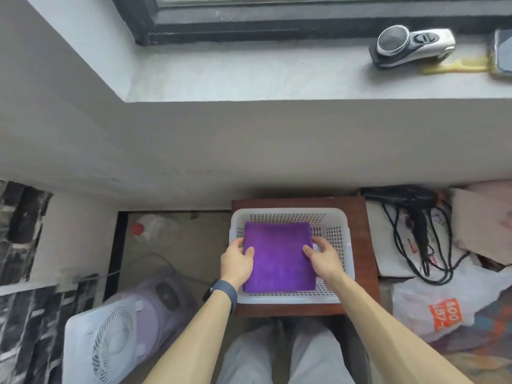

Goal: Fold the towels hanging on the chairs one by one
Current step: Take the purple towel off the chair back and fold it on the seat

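A folded purple towel (278, 253) lies flat inside a white perforated plastic basket (340, 245), which stands on a small dark wooden stool (363, 217). My left hand (237, 263) grips the towel's left edge, thumb on top and fingers under the side. My right hand (322, 257) grips the right edge the same way. A dark band sits on my left wrist. No chair or hanging towel is visible in this view.
A white fan (110, 342) lies at lower left beside a plastic bottle (155, 230). A black hair dryer (407, 200) with cords and a white plastic bag (432, 303) lie at right. On the window sill (249, 73) above rests a shaver (410, 47).
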`<state>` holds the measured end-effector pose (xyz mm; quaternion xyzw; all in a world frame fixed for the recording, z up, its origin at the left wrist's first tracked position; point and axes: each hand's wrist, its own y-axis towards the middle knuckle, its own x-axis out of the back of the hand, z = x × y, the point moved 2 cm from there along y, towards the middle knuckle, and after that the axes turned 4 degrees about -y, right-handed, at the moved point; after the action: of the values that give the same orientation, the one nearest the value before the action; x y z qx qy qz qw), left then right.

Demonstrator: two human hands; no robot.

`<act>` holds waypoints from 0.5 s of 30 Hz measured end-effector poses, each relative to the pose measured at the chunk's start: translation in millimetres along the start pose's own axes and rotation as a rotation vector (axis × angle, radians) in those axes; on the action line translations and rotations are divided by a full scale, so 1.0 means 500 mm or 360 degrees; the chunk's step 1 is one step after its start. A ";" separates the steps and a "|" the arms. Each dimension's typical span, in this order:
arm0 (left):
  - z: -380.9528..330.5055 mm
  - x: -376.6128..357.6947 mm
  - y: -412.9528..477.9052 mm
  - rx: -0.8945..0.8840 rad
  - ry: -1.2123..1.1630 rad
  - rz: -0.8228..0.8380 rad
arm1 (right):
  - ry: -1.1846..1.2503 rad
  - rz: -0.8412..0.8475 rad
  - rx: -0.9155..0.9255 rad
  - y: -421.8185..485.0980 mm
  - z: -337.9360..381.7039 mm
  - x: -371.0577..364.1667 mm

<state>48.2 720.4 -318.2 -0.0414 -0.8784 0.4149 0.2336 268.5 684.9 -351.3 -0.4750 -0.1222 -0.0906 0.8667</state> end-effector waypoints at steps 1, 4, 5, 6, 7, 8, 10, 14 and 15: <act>0.001 -0.001 0.004 -0.0011 0.0034 -0.0007 | 0.0002 0.0000 0.0000 0.005 -0.001 -0.004; 0.005 0.000 0.013 -0.0007 0.0103 -0.0058 | 0.0006 0.0011 -0.0017 0.014 -0.003 -0.014; 0.005 -0.001 0.013 -0.0009 0.0142 -0.0074 | 0.0006 0.0025 -0.0020 0.018 -0.004 -0.018; 0.005 -0.004 0.013 -0.0025 0.0222 -0.0096 | 0.0003 0.0044 -0.0025 0.022 -0.003 -0.022; 0.003 -0.010 0.009 -0.0065 0.0338 -0.0126 | -0.0005 0.0054 -0.0028 0.025 -0.004 -0.024; -0.002 -0.017 0.000 -0.0120 0.0472 -0.0162 | -0.0015 0.0051 -0.0029 0.027 -0.002 -0.026; -0.009 -0.037 -0.021 -0.0232 0.0669 -0.0237 | -0.0054 0.0022 -0.0019 0.033 -0.004 -0.027; -0.010 -0.074 -0.036 -0.0586 0.0888 -0.0270 | -0.0167 -0.0052 0.0017 0.038 -0.008 -0.028; -0.008 -0.083 -0.031 -0.0693 0.0944 -0.0245 | -0.0200 -0.0061 0.0028 0.038 -0.009 -0.030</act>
<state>88.5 702.1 -320.0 -0.1425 -0.8406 0.1697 0.4942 260.2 692.0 -373.2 -0.4696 -0.1861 -0.0762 0.8596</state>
